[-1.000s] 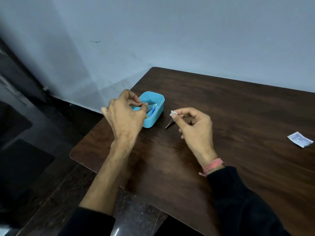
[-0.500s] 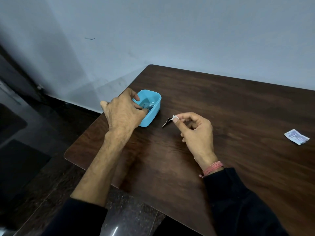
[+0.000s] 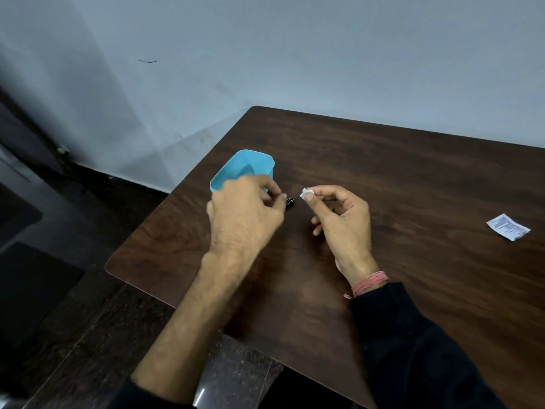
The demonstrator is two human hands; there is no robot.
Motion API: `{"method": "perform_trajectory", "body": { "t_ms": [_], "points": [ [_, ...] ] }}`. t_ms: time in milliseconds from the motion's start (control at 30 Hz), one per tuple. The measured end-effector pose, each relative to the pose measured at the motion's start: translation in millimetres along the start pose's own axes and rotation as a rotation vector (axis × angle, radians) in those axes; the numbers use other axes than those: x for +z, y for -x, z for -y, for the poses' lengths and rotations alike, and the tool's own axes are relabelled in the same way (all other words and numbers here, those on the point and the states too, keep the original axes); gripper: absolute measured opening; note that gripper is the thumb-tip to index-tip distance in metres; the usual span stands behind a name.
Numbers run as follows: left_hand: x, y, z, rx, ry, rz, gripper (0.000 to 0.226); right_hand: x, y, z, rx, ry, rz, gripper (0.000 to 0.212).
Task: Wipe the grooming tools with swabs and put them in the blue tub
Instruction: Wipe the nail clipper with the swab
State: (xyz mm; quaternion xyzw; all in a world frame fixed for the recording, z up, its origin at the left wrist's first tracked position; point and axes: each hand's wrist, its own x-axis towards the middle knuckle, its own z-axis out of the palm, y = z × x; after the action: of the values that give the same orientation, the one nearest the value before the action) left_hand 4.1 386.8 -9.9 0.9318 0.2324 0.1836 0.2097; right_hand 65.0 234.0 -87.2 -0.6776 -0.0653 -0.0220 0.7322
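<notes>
— Both hands are hovering over the dark wooden bench point(image 3: 413, 178), held close to each other but not touching. What is each one doing?

— Left hand point(image 3: 244, 214) is curling its fingers and pinching a small dark grooming tool point(image 3: 289, 201) between thumb and fingertip — only the tool's tip is showing past the thumb, too small to say which kind it is. Right hand point(image 3: 339, 219) is pinching a little white swab point(image 3: 304, 193) between thumb and forefinger, the other fingers curling loosely underneath.

— Are swab and tool touching?

— No, they are sitting just beside each other with a gap between them.

— And the blue tub point(image 3: 236, 169)?

— It is standing on the bench near the far left corner, right behind the left hand, whose knuckles are covering its near edge. I cannot tell what is lying inside it.

— Anything else?

— A small white printed packet point(image 3: 507, 227) is lying flat on the bench well off to the right, and a pink thread band point(image 3: 370, 283) is circling the right wrist above a dark sleeve point(image 3: 413, 349).
</notes>
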Motion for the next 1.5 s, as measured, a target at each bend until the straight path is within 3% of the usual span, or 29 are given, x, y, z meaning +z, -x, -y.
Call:
{"method": "perform_trajectory", "body": {
  "t_ms": [133, 267, 467, 600, 767, 900, 1100, 1233, 1500],
  "points": [
    [22.8, 7.4, -7.2, 0.045, -0.142, 0.14, 0.033, -5.1, 3.1, 0.8, 0.033, -0.025, 0.002, 0.005],
    [35.7, 5.1, -7.6, 0.011, -0.155, 0.118, 0.039, -13.7, 7.6, 2.4, 0.028, -0.007, -0.003, 0.002],
    [46.2, 1.7, -8.9, -0.02, -0.063, 0.084, 0.02, -40.9, 13.3, 5.7, 0.001, 0.068, 0.018, 0.001],
    [58.2, 4.4, -17.7, 0.062, -0.012, 0.112, 0.012, -62.9, 14.6, 6.8, -0.013, 0.076, 0.005, 0.002],
    [92.7, 9.1, -45.0, 0.176, 0.377, 0.201, 0.007, -106.6, 7.9, 6.6, -0.035, 0.138, -0.123, 0.014],
    [113.5, 6.4, -91.6, 0.118, 0.706, 0.392, 0.003, -146.1, -14.7, 10.7, 0.008, 0.16, -0.149, 0.005],
    [143.7, -5.1, -131.2, 0.278, 0.79, 0.525, 0.005, -163.8, -28.3, 7.8, 0.014, -0.003, -0.182, 0.007],
    [150.5, -21.4, -126.1, 0.212, 0.977, 0.681, 0.013, -170.4, -37.7, 6.4, -0.018, -0.009, -0.177, 0.004],
    [152.5, -23.5, -123.7, 0.247, 0.985, 0.718, 0.029, -176.2, -41.5, 4.5, -0.026, 0.018, -0.123, 0.004]
  ]
}}
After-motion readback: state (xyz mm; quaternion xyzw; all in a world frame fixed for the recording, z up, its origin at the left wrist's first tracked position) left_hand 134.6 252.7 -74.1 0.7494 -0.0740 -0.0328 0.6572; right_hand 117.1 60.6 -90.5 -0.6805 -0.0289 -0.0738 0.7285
